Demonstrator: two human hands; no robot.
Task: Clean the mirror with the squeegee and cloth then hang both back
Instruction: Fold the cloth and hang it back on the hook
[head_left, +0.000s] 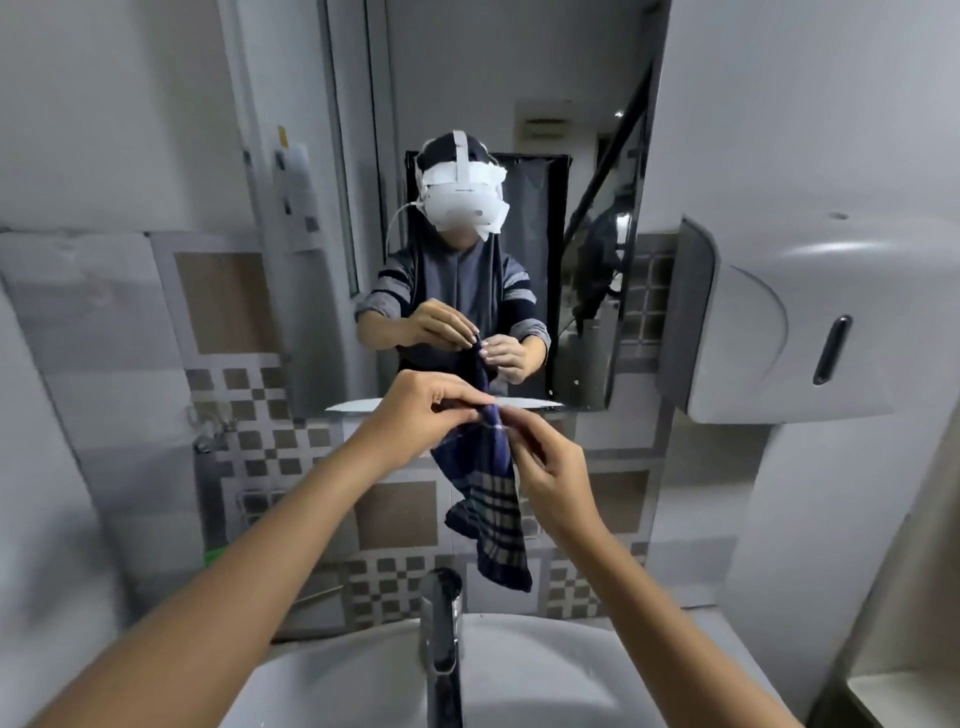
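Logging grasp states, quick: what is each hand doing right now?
Left hand: closed, fingers pinching the top edge of the blue checked cloth.
Right hand: closed, fingers pinching the same cloth's top edge, which hangs above the sink.

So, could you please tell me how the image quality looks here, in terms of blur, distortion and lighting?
Head view: wide-angle distortion bows the wall edges and the dispenser; the faucet up close is soft; lighting is dim and even, with mild glare on the dispenser top; the cloth and both hands stay fairly sharp.

No readable text, labels or numbers anywhere.
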